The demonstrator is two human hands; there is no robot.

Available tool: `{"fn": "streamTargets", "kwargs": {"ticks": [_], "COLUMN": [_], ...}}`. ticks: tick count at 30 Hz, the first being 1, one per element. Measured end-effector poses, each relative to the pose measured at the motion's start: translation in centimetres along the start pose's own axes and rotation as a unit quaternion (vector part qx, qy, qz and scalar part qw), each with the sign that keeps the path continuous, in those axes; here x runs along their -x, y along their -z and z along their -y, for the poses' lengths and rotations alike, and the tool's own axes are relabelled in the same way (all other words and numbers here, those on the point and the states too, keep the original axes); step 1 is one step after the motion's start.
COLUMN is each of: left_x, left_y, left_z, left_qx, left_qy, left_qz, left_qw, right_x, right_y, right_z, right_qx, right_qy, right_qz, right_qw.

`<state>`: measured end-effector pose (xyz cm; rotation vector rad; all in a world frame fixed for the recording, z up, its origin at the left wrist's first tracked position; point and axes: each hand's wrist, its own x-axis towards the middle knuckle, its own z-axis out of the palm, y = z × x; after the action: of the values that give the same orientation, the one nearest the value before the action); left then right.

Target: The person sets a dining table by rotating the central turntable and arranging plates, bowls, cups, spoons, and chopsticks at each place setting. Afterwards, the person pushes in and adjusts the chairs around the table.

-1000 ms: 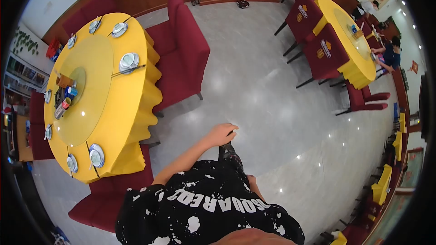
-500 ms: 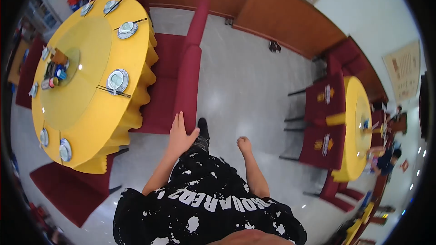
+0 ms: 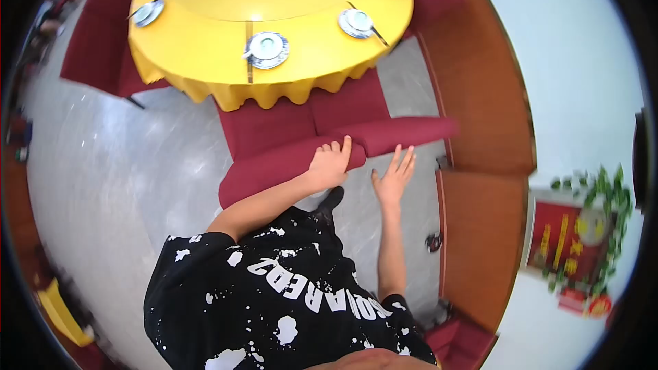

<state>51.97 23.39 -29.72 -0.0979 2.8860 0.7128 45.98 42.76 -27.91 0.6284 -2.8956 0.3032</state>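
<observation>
Two red padded chairs stand side by side at the yellow-covered round table, their backs toward me. My left hand (image 3: 330,163) rests at the top of the left chair's back (image 3: 281,168), near its right end, fingers apart. Just below the right chair's back (image 3: 404,134) is my right hand (image 3: 395,177), its fingers spread and the tips at or close to its edge. Neither hand holds anything. On the yellow tablecloth (image 3: 199,72) a patterned plate with a bowl (image 3: 267,49) sits beside dark chopsticks, and another place setting (image 3: 356,23) lies to its right.
Another red chair (image 3: 103,41) stands at the table's left. A wood-panelled wall (image 3: 480,116) runs along the right, with a dark object (image 3: 434,241) on the floor beside it. Green leaves (image 3: 610,199) hang by a red framed picture (image 3: 565,240). A red seat (image 3: 459,342) is at lower right.
The view has turned left toward the table, now ahead of me. My left hand has stayed at the chair back; my right hand has come up to the chairs, and its closed fingers have spread.
</observation>
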Motion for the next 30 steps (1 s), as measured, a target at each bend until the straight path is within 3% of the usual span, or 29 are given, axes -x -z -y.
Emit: {"fn": "streamTargets", "kwargs": {"ticks": [1,6,9,17,30], "left_x": [-0.8,-5.8,-6.7,-6.4,-5.6], "left_y": [0.7,-2.4,-3.3,-1.8,-1.8], "left_z": [-1.2,-6.5,-7.5,-8.8,-9.0], "left_qx": [-0.004,-0.054,-0.039,-0.091,-0.081], "left_qy": [0.016,0.095,0.125,0.070,0.014], "left_qz": [0.026,-0.094,-0.135,-0.133,-0.122], "left_qw": [1.000,0.990,0.982,0.984,0.989], "right_x": [-2.7,-13.5,-14.8,-14.9,-12.8], "right_y": [0.4,-1.2,-3.0,-2.7,-0.4], "right_z": [-1.3,-7.5,-9.5,-11.0,-11.2], "right_qx": [0.012,-0.012,-0.095,-0.089,-0.093], "right_qy": [0.059,0.333,0.422,0.475,0.452], "right_qz": [0.018,0.175,0.121,0.141,0.198], "right_qw": [0.998,0.927,0.894,0.864,0.865]}}
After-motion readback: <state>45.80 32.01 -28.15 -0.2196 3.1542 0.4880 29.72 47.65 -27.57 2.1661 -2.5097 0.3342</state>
